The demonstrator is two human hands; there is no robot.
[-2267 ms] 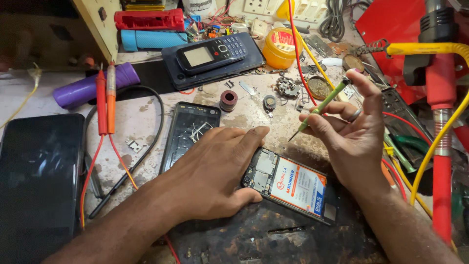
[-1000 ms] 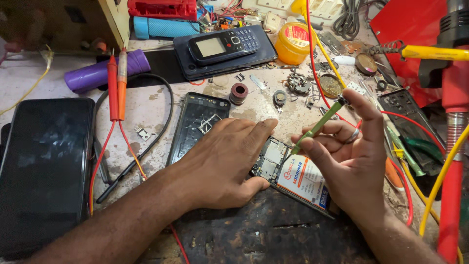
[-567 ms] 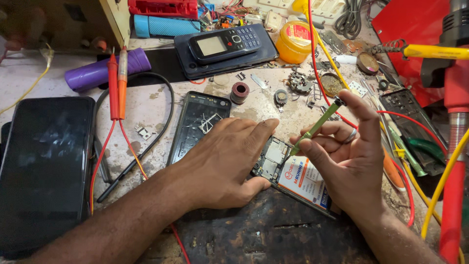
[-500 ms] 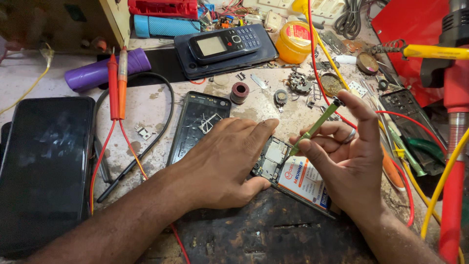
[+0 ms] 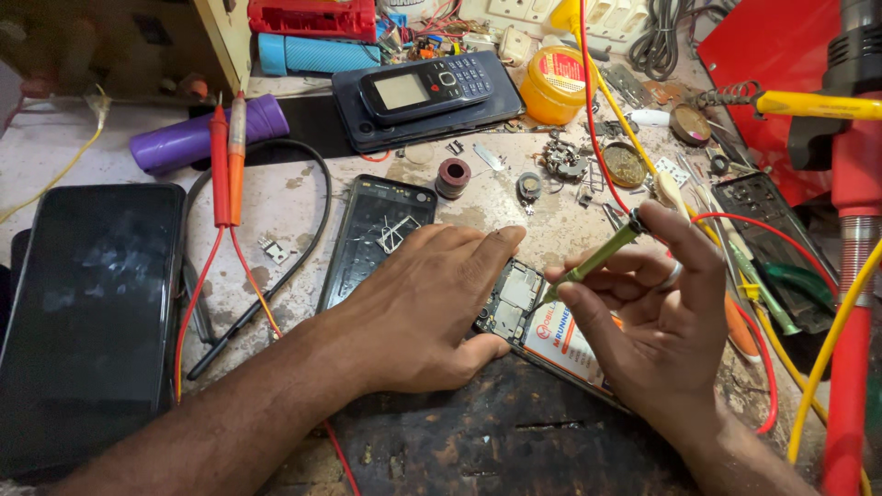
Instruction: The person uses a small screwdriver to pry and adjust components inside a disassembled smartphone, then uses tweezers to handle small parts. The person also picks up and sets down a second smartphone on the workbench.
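Observation:
An opened phone point(image 5: 525, 310) lies face down on the bench, its circuit board and white-orange battery exposed. My left hand point(image 5: 424, 305) presses flat on its left end, fingers spread over the edge. My right hand point(image 5: 654, 323) pinches a thin green screwdriver point(image 5: 599, 261), tilted, with its tip on the board near the phone's top end. A ring shows on one finger of that hand.
A cracked phone frame point(image 5: 373, 235) lies left of my left hand. A dark tablet point(image 5: 84, 312) sits far left, red probes point(image 5: 226, 158) beside it. A keypad phone point(image 5: 424, 86), yellow tub point(image 5: 555, 84), small parts and a red soldering stand point(image 5: 853, 276) crowd the back and right.
The screwdriver hand has come down from above onto the opened phone and holds the tip there. My left hand stays pressed on the phone. The view shifted slightly.

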